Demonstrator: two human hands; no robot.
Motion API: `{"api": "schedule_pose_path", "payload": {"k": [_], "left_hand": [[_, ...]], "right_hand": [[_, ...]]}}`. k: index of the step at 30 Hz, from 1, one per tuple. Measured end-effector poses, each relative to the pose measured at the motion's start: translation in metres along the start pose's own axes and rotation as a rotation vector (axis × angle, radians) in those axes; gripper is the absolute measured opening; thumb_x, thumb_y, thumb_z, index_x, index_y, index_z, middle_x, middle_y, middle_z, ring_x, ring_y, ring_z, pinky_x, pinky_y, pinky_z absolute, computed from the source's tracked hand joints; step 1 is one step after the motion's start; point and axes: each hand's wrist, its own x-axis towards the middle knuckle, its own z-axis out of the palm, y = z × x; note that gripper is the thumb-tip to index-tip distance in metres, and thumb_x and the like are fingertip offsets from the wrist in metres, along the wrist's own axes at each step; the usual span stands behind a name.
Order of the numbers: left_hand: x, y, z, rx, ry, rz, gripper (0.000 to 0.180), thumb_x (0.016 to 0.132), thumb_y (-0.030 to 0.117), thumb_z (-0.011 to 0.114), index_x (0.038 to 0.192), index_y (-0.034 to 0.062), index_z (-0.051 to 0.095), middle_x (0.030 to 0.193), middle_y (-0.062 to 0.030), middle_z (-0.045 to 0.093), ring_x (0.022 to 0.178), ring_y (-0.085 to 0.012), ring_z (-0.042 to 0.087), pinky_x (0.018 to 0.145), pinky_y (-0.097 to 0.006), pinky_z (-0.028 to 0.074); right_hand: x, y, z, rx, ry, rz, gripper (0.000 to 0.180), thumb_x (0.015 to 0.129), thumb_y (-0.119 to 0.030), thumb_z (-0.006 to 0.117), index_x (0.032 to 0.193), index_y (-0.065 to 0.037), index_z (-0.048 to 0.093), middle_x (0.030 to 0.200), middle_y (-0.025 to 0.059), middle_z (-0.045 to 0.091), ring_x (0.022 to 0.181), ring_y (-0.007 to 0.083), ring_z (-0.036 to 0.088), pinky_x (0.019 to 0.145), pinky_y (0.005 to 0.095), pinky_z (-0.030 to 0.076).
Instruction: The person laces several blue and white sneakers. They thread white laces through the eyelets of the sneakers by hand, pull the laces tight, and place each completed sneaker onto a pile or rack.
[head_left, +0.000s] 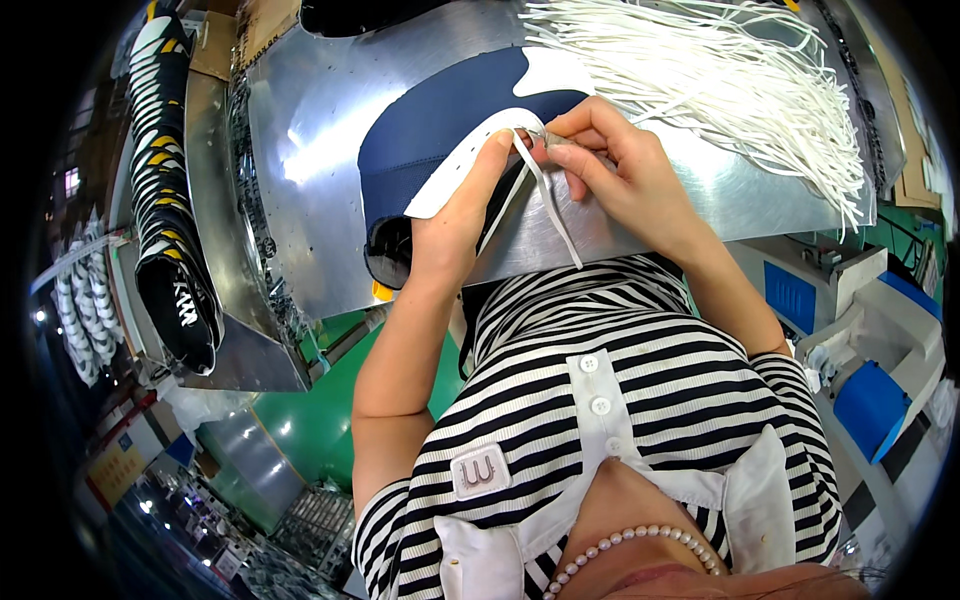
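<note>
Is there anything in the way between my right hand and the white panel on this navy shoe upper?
Nothing visible blocks your right hand; its fingertips are right by the end of the white panel on the navy shoe upper. A loose white lace hangs just below them, between your two hands.

Laces lie on the desk, upper right, beside a shoe upper; stacked uppers, upper left.

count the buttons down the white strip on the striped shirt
3, all on the white strip: the lower button nearest the metal table, the middle button, and the upper button nearest the pearl necklace. More may be hidden.
</note>
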Motion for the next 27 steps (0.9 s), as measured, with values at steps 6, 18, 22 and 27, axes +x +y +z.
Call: {"api": "schedule_pose_path", "payload": {"k": [6, 18, 22, 27], "left_hand": [[0.002, -0.015, -0.001, 0.225, 0.028, 0.223, 0.017, 0.093, 0.012, 0.064, 0.102, -0.0022, 0.07, 0.097, -0.0062, 0.071, 0.084, -0.012, 0.067, 0.075, -0.025, 0.052], [-0.009, -0.031, -0.012, 0.211, 0.101, -0.017, 0.032, 0.096, 0.021, 0.061, 0.115, -0.0045, 0.066, 0.107, -0.0109, 0.069, 0.098, -0.0158, 0.063, 0.09, -0.027, 0.047], [-0.003, -0.017, -0.044, 0.033, -0.083, -0.039, 0.046, 0.1, 0.034, 0.05, 0.109, -0.0072, 0.066, 0.105, -0.0164, 0.071, 0.094, -0.0209, 0.066, 0.093, -0.035, 0.046], [0.016, -0.036, -0.048, 0.374, 0.041, -0.039, 0.046, 0.101, 0.037, 0.05, 0.106, -0.0054, 0.066, 0.092, -0.0121, 0.072, 0.083, -0.0189, 0.067, 0.082, -0.031, 0.05]], "right_hand": [[0.006, -0.01, -0.008, -0.169, -0.058, 0.013, 0.011, 0.093, -0.01, 0.061, 0.096, 0.001, 0.06, 0.077, 0.0061, 0.068, 0.058, 0.0082, 0.054, 0.056, 0.0226, 0.046], [0.017, -0.014, 0.006, -0.76, -0.102, -0.153, 0.019, 0.087, -0.009, 0.06, 0.102, 0.001, 0.053, 0.076, 0.0191, 0.065, 0.074, 0.0386, 0.065, 0.065, 0.0456, 0.051], [-0.008, -0.03, -0.042, -0.643, 0.166, -0.26, 0.038, 0.088, -0.023, 0.067, 0.115, 0.002, 0.055, 0.099, 0.0184, 0.068, 0.09, 0.0335, 0.067, 0.077, 0.0395, 0.052], [0.014, -0.001, -0.026, -0.021, 0.087, 0.129, 0.049, 0.073, -0.019, 0.084, 0.113, -0.003, 0.059, 0.096, 0.0026, 0.065, 0.088, 0.0099, 0.059, 0.079, 0.0247, 0.049]]}}
